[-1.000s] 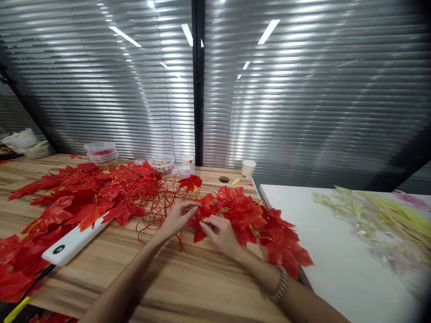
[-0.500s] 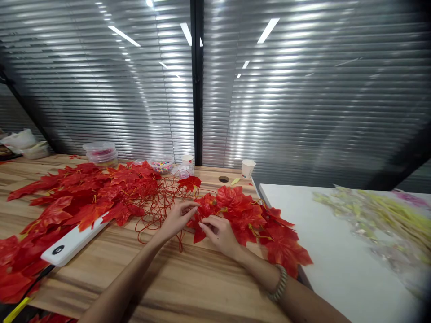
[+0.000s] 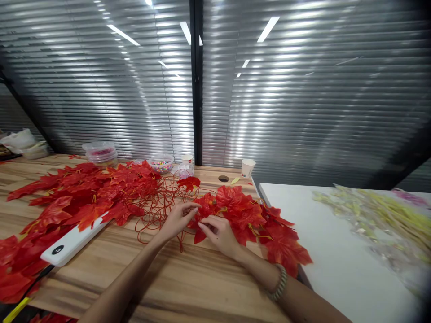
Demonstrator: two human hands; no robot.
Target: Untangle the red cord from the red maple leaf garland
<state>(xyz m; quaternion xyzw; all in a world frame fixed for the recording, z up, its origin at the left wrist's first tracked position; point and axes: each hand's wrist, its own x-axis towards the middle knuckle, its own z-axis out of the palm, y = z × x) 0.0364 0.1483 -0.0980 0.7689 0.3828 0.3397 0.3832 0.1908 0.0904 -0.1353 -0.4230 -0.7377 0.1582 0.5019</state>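
My left hand (image 3: 180, 217) is closed, thumb and fingertips pinched together at the left edge of a heap of red artificial maple leaves (image 3: 249, 213). Facing it, my right hand (image 3: 218, 231) pinches too, its fingertips at the lower left of the same heap. Whatever lies between the fingertips is too small to tell; red leaf and cord show around them. A loose tangle of thin red cord (image 3: 158, 202) spreads on the table left of my left hand. One small red leaf (image 3: 189, 183) lies just beyond the hands.
A larger pile of red leaves (image 3: 101, 188) covers the table's left, partly over a white bar-shaped device (image 3: 72, 242). Tubs, a bowl of colourful beads (image 3: 162, 165) and paper cups (image 3: 248, 168) stand along the back. On a white table (image 3: 323, 251), right, lie bagged yellow pieces (image 3: 380, 211).
Both hands stay pinched in nearly the same place, with only slight finger movement. The leaf under my right fingertips has shifted slightly.
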